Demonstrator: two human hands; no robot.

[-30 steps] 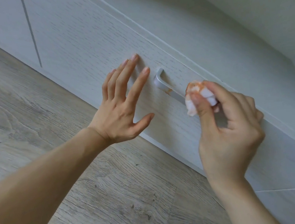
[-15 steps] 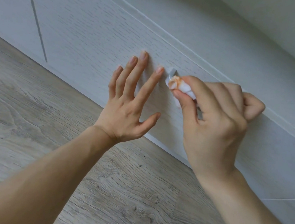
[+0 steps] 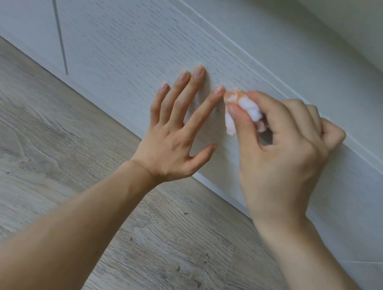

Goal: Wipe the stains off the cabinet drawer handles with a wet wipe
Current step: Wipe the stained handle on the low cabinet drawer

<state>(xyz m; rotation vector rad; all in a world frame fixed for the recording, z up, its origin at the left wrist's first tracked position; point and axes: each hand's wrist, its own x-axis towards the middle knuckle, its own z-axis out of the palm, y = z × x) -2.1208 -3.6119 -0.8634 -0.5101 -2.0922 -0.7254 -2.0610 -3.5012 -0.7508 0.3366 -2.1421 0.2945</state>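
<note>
While the left hand (image 3: 173, 144) lies flat with straight fingers on the drawer front (image 3: 126, 45), the right hand (image 3: 279, 149) pinches the orange-stained wet wipe (image 3: 241, 105) at frame centre (handle hidden beneath), so wiping looks under way; next, probably a cleaner fold.
</note>
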